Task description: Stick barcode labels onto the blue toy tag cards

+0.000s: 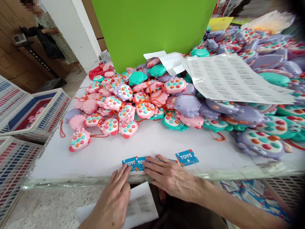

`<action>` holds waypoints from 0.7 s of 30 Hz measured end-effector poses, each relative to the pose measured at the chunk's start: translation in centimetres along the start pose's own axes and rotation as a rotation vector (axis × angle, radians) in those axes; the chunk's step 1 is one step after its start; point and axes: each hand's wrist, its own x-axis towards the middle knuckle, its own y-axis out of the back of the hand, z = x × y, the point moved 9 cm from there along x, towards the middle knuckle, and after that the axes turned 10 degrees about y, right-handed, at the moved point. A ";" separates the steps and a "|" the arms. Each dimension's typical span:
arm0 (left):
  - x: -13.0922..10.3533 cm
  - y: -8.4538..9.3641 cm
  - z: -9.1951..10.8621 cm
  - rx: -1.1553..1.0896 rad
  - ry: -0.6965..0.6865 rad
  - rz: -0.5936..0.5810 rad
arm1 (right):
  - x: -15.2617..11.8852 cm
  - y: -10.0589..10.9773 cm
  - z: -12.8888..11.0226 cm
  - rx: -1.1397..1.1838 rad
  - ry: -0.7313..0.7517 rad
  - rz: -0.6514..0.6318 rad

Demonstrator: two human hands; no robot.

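Observation:
Blue cards printed "TOYS" [129, 163] lie in a row along the table's front edge, partly hidden by my hands. My left hand [117, 194] touches the leftmost card with its extended fingertips. Across the middle cards lies my right hand [168, 175], fingers stretched out and flat. One more blue card [187, 157] rests to the right of that hand, a little apart from it. Below the table edge, a white sheet with printed labels [143, 203] sits at my lap, partly behind my left hand.
Pink, purple and green animal-shaped toys [145, 109] with orange cords are heaped across the table [109, 162]. A label sheet [228, 78] lies on the heap before a green panel [152, 28]. Plastic baskets [45, 121] stand left; a person [56, 38] is in the background.

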 end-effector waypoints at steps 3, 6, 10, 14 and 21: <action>-0.4 0.0 -0.5 0.008 -0.022 0.011 | -0.5 -0.2 0.2 0.006 0.004 0.007; -0.8 0.1 -1.1 0.013 -0.032 0.025 | -0.9 -0.2 0.1 0.006 0.000 -0.004; -1.4 0.3 -1.4 0.047 -0.043 0.028 | -1.4 -0.1 -0.2 -0.031 -0.034 -0.037; -1.1 1.1 0.5 0.039 -0.055 0.067 | -4.7 1.2 -0.2 -0.148 -0.139 -0.066; 2.4 0.3 6.0 -0.101 -0.177 -0.048 | -8.2 1.9 0.2 -0.188 -0.184 -0.095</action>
